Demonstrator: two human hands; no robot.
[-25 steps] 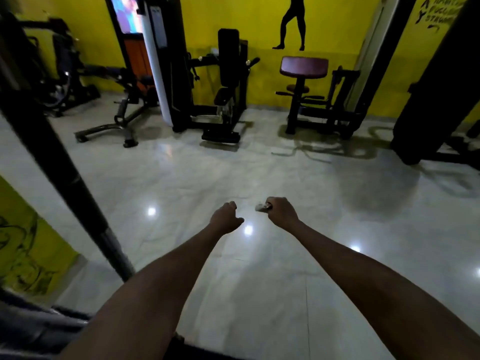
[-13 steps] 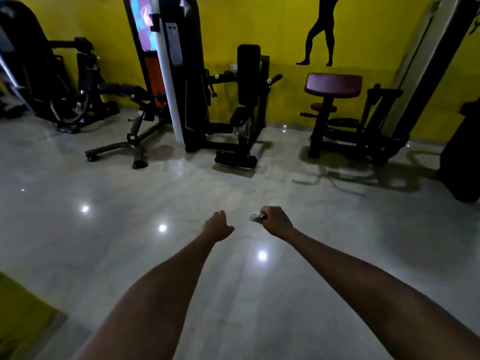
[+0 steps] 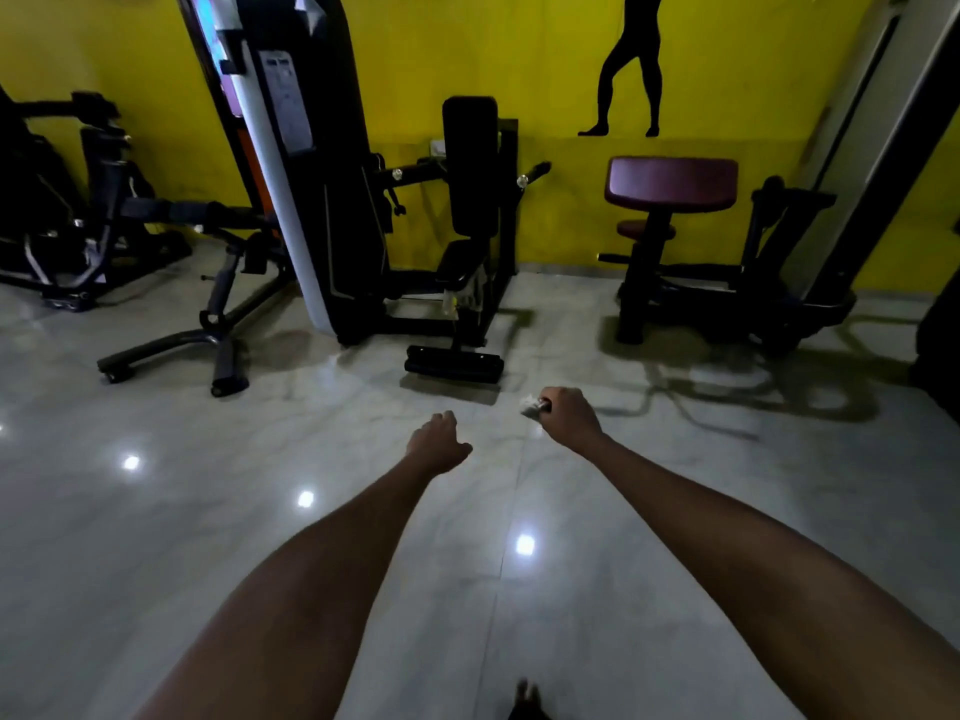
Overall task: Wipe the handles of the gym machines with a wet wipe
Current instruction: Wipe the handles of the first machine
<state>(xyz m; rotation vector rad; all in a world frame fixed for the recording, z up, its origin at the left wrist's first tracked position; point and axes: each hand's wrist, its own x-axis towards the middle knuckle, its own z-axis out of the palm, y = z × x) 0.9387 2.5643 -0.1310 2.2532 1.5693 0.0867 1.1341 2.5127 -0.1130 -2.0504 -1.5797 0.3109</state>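
The right hand (image 3: 569,415) is gripping a wet wipe (image 3: 531,406) mid-frame; the left hand (image 3: 439,443) is hanging loosely curled, empty; the upper-centre machine's handles (image 3: 535,174) are waiting, no wiping underway.

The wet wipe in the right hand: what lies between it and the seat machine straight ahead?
In the head view, only bare shiny floor separates the wet wipe, pinched by the right hand, from the seat machine's footplate.
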